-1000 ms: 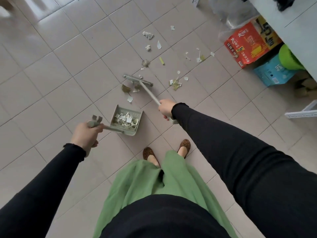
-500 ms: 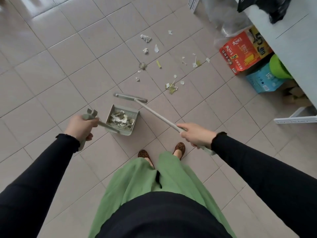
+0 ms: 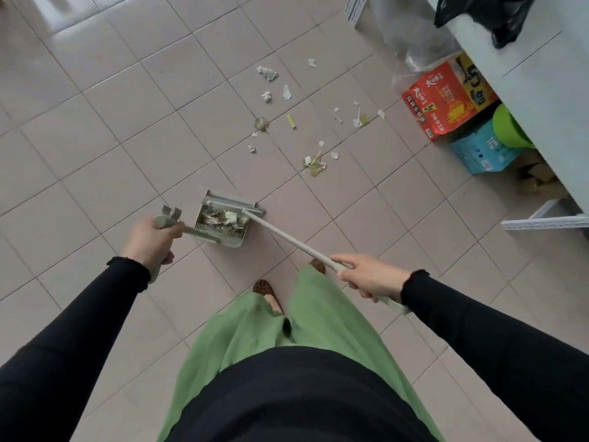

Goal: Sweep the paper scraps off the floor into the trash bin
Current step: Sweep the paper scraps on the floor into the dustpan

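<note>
A grey dustpan (image 3: 236, 242) stands on the tiled floor ahead of my feet, with several paper scraps piled inside it. My left hand (image 3: 149, 240) grips the dustpan's long handle. My right hand (image 3: 369, 277) grips the grey broom handle (image 3: 287, 236), and the broom head (image 3: 236, 207) rests across the dustpan's far lip. More paper scraps (image 3: 314, 164) lie scattered on the tiles beyond the pan, reaching towards the boxes at the right. No trash bin is identifiable in view.
At the right a grey counter (image 3: 541, 84) overhangs a red box (image 3: 446, 100), a blue box (image 3: 478, 151) and a green bowl-like object (image 3: 510, 129). A black bag (image 3: 484, 14) lies on the counter. A clear plastic bag (image 3: 417, 43) and white perforated rails (image 3: 541, 221) sit nearby.
The broom head has been pulled back from the scraps onto the dustpan's lip, pushing more scraps in. My right hand drew back and to the right along the handle.
</note>
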A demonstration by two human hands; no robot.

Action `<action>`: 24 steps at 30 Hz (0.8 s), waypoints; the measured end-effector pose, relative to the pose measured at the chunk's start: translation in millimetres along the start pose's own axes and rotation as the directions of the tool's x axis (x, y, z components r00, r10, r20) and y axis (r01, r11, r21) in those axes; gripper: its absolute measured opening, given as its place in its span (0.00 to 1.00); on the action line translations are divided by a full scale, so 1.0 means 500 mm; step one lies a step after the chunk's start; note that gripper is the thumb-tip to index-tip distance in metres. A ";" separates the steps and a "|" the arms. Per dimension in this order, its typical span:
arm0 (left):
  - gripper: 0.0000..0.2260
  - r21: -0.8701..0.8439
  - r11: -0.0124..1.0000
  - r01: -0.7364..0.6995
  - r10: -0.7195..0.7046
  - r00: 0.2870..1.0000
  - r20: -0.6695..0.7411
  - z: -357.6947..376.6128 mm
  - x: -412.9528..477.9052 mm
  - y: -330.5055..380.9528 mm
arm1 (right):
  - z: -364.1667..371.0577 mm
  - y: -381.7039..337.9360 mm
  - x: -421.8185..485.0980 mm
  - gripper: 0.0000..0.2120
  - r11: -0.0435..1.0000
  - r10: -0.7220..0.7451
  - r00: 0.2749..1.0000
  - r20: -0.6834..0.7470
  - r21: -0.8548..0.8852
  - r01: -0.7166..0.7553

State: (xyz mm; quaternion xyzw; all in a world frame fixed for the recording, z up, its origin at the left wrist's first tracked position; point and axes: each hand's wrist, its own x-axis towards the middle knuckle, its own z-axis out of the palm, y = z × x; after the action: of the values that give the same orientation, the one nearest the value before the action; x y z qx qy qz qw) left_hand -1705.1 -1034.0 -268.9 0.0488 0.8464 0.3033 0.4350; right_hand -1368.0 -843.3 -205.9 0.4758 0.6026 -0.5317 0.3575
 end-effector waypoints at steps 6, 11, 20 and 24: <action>0.10 -0.018 1.000 -0.020 0.020 1.000 0.009 0.019 0.028 0.062 | -0.056 -0.023 0.069 0.26 0.984 -0.013 0.988 -0.156 0.175 0.040; 0.05 0.039 0.997 -0.067 0.066 0.997 0.038 0.040 0.084 0.157 | -0.149 -0.086 0.148 0.26 0.958 -0.007 0.976 -0.217 0.277 0.068; 0.07 0.108 0.992 -0.073 0.066 0.996 0.060 0.071 0.207 0.340 | -0.351 -0.294 0.331 0.23 0.958 -0.009 0.969 -0.246 0.276 0.079; 0.06 0.130 0.989 -0.064 0.055 0.996 0.074 0.079 0.238 0.396 | -0.393 -0.387 0.361 0.18 0.967 -0.009 0.984 -0.179 0.250 0.054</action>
State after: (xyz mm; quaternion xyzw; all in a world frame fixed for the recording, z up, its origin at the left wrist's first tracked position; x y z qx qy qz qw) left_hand -1784.1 -813.7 -260.2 0.1132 0.8470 0.2575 0.4512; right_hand -1590.2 -612.3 -281.6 0.5532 0.5664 -0.5658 0.2303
